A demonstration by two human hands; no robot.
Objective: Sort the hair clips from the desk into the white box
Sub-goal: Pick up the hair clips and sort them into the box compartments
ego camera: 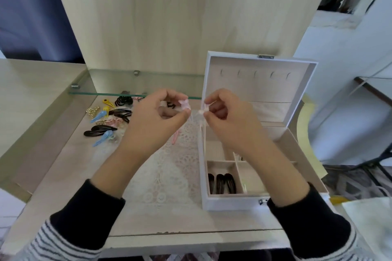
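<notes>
Two hands up between clip pile (108, 116) and white box (233, 203) — left hand (157, 116) pinches a pink clip (184, 104), right hand (229, 121) pinches a second pink clip (204, 109). Step: carrying over. Next, likely — lower both into a free compartment

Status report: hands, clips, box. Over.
Left hand pinches pink clip; right hand pinches second pink clip. Box open, three black clips in near-left compartment. Pile unsorted on desk; path to box clear.
</notes>
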